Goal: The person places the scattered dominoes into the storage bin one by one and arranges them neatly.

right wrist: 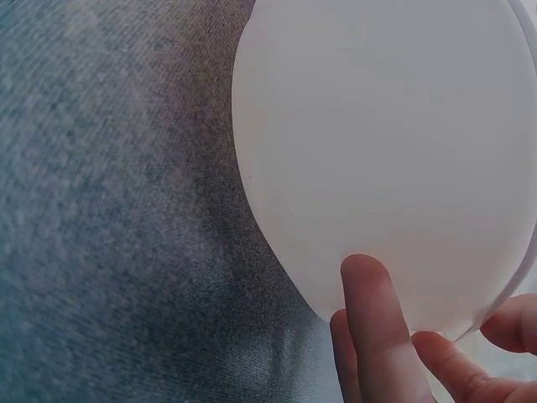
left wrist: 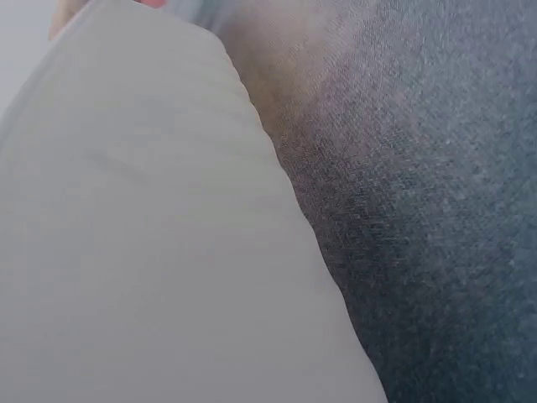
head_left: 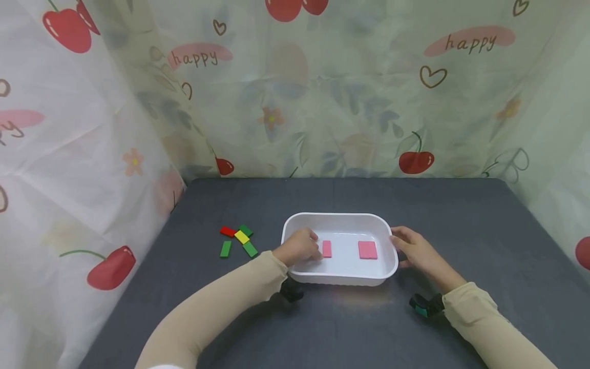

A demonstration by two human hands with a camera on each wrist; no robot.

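A white rectangular plastic tray [head_left: 341, 278] with rounded corners sits on the dark table. Inside it lie a narrow pink tile [head_left: 327, 249] and, further right, a larger pink square [head_left: 367, 250]. My left hand [head_left: 300, 247] reaches over the tray's left end with bent fingers, its fingertips close by the left side of the narrow tile. Whether those fingers hold anything I cannot tell; the sleeve [left wrist: 159, 218] covers most of the left wrist view. At the opposite end, my right hand [head_left: 417, 254] grips the rim, thumb at the top edge and fingers [right wrist: 375, 311] against the outer wall.
Left of the tray lies a loose group of small tiles: a red tile [head_left: 228, 231], a yellow tile [head_left: 241, 237] and several green ones, among them a green tile [head_left: 225, 249]. A printed curtain [head_left: 322, 128] stands behind the table and along both sides.
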